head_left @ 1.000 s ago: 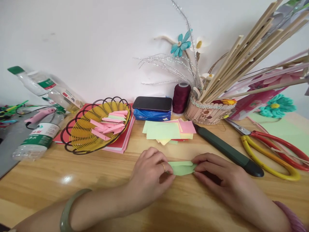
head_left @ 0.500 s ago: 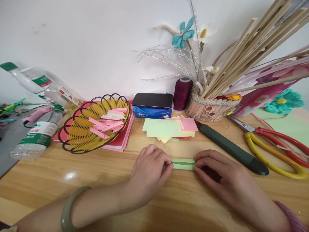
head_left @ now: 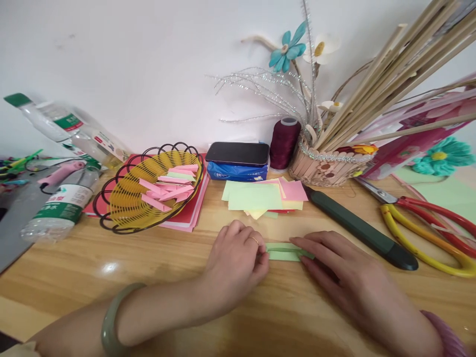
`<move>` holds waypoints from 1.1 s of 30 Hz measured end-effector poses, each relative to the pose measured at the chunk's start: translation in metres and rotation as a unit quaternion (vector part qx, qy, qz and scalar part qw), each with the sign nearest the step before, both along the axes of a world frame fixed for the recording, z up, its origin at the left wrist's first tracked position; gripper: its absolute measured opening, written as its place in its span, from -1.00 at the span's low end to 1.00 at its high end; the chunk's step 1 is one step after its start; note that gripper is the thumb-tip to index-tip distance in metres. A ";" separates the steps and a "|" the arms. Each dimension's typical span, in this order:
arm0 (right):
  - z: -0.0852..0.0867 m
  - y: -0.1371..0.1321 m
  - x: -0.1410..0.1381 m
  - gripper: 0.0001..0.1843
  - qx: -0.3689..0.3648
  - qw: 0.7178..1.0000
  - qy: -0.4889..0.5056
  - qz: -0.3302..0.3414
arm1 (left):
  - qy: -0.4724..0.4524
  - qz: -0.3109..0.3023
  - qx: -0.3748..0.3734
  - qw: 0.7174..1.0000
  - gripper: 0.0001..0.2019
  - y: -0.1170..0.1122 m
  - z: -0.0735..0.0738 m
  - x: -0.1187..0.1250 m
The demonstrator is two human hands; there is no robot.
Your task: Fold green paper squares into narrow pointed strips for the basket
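Note:
A light green paper strip (head_left: 284, 252) lies on the wooden table, its long edges folded inward toward a middle line. My left hand (head_left: 238, 267) pinches the left end of this strip, which the fingers partly cover. On the strip's right end rests my right hand (head_left: 334, 267), its fingers stretched out and apart, index fingertip on the upper fold and thumb by the lower one. Just beyond the strip is a loose pile of green, yellow and pink paper slips (head_left: 255, 196).
A yellow woven basket (head_left: 122, 203) holds folded pink strips and a green one. A phone (head_left: 238, 153) lies on a blue packet (head_left: 236, 171). Beside it stand maroon thread (head_left: 284, 144) and a stick-covered pot (head_left: 316, 168). A dark green cutter (head_left: 357, 225) and scissors (head_left: 399, 208) lie right; bottles (head_left: 61, 210) left.
My right hand's fingers have gone from pinching the strip's right end to spreading over it, index fingertip further left. The strip's folds lie flatter. My left hand keeps its pinch.

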State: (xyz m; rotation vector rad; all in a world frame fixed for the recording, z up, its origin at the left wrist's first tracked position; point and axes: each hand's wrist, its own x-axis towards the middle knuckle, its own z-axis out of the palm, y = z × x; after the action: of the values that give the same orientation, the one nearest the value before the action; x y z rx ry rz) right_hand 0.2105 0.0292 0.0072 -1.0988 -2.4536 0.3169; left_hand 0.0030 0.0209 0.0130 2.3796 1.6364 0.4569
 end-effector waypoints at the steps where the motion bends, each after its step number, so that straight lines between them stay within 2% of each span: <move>1: 0.000 0.000 0.001 -0.72 0.014 1.000 -0.012 0.017 | 0.006 -0.007 0.007 1.000 -0.89 0.000 0.000 -0.001; 4: 0.001 -0.001 0.003 -0.67 0.054 0.996 -0.046 0.054 | 0.038 -0.066 0.065 0.995 -0.75 -0.001 -0.001 -0.006; 7: 0.003 -0.001 0.002 -0.64 0.108 0.989 -0.061 0.079 | 0.052 -0.098 0.164 0.980 -0.91 -0.003 -0.007 -0.010; 10: 0.004 -0.002 0.001 -0.58 0.126 0.983 -0.081 0.102 | 0.079 -0.133 0.234 0.960 -0.88 -0.007 -0.013 -0.013; 13: 0.001 -0.003 0.000 -0.55 0.130 0.982 -0.095 0.102 | 0.126 -0.178 0.223 0.950 -0.73 -0.009 -0.014 -0.016; 16: -0.003 -0.004 0.000 -0.55 0.129 0.982 -0.098 0.093 | 0.093 -0.147 0.186 0.967 -0.83 -0.010 -0.012 -0.019; 18: -0.004 -0.005 -0.001 -0.56 0.135 0.982 -0.094 0.092 | 0.053 -0.148 0.202 0.967 -0.86 -0.010 -0.007 -0.020; 20: -0.003 -0.005 -0.003 -0.59 0.149 0.980 -0.089 0.093 | 0.041 -0.192 0.239 0.951 -0.80 -0.011 -0.002 -0.021; 23: 0.000 -0.005 -0.006 -0.59 0.164 0.979 -0.083 0.093 | 0.087 -0.249 0.253 0.931 -0.69 -0.015 0.001 -0.021; 25: 0.002 -0.003 -0.007 -0.59 0.138 0.983 -0.076 0.098 | 0.117 -0.247 0.248 0.929 -0.67 -0.019 -0.003 -0.021; 28: 0.006 0.002 -0.004 -0.64 0.049 0.992 -0.055 0.107 | 0.125 -0.228 0.247 0.933 -0.68 -0.023 -0.011 -0.019; 30: 0.007 0.005 -0.002 -0.70 -0.007 0.995 -0.027 0.095 | 0.121 -0.221 0.251 0.935 -0.69 -0.024 -0.015 -0.019; 33: 0.007 0.008 0.001 -0.80 -0.039 0.997 0.018 0.066 | 0.121 -0.221 0.253 0.934 -0.69 -0.024 -0.016 -0.019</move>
State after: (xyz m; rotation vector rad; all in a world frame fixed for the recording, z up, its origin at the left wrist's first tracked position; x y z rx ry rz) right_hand 0.2113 0.0377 0.0145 -0.9547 -2.5050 0.4728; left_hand -0.0161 -0.0036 -0.0029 3.1887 1.0841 0.5659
